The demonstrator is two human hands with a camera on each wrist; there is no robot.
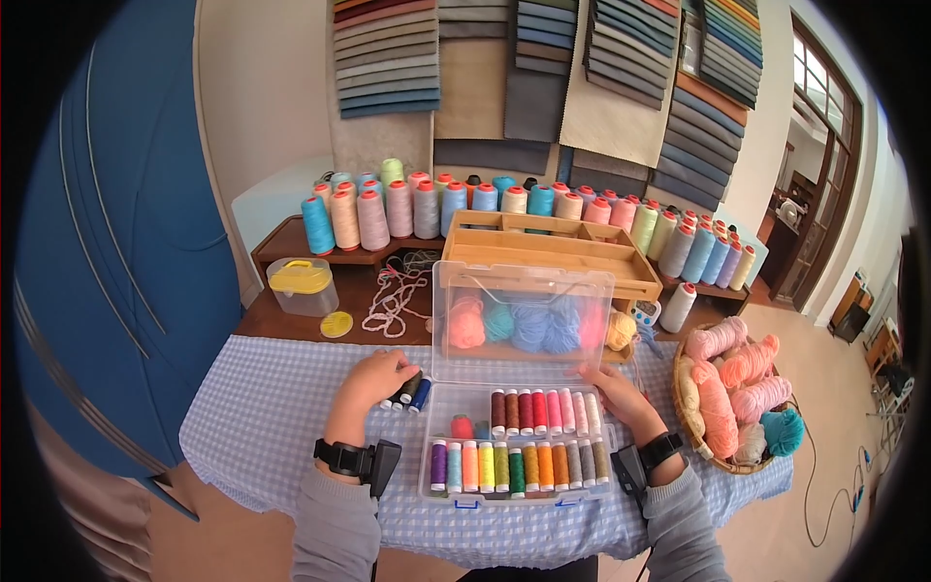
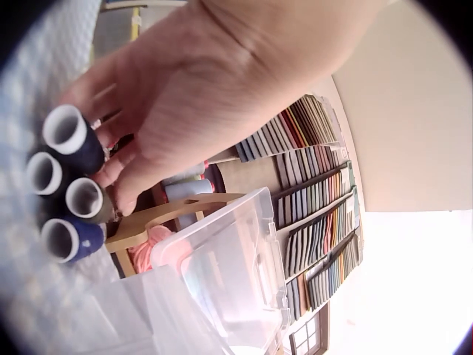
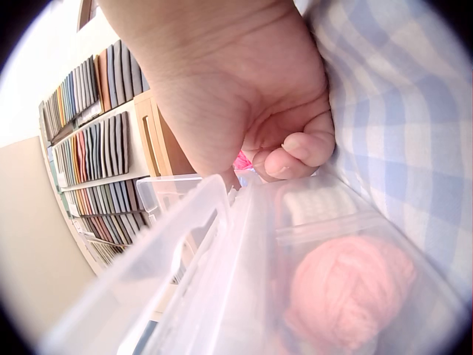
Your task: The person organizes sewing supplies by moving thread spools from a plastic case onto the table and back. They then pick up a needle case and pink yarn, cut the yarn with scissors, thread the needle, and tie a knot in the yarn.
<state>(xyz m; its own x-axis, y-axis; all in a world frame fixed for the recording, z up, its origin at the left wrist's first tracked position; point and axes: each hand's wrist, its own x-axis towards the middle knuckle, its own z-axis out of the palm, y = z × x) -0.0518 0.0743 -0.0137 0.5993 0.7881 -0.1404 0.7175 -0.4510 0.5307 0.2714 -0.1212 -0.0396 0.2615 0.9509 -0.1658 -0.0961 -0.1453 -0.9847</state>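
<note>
My left hand (image 1: 376, 375) reaches over a small group of dark thread spools (image 1: 419, 395) lying on the cloth left of the box. In the left wrist view its extended fingers and thumb are right behind the spools (image 2: 65, 129), which show their white ends. A clear plastic storage box (image 1: 427, 485) stands with its lid (image 1: 524, 367) raised. Two rows of coloured thread spools (image 1: 520, 468) fill much of it. My right hand (image 1: 611, 388) grips the box's back right corner near the hinge; in the right wrist view its fingers curl there, the thumb partly hidden behind the lid.
A wicker basket (image 1: 687, 424) of yarn skeins sits at the right. Behind the box stand a wooden rack (image 1: 543, 254) and many large thread cones (image 1: 400, 210). A yellow-lidded tub (image 1: 303, 289) and tangled cord (image 1: 388, 315) lie back left, beyond the checked cloth (image 1: 262, 407).
</note>
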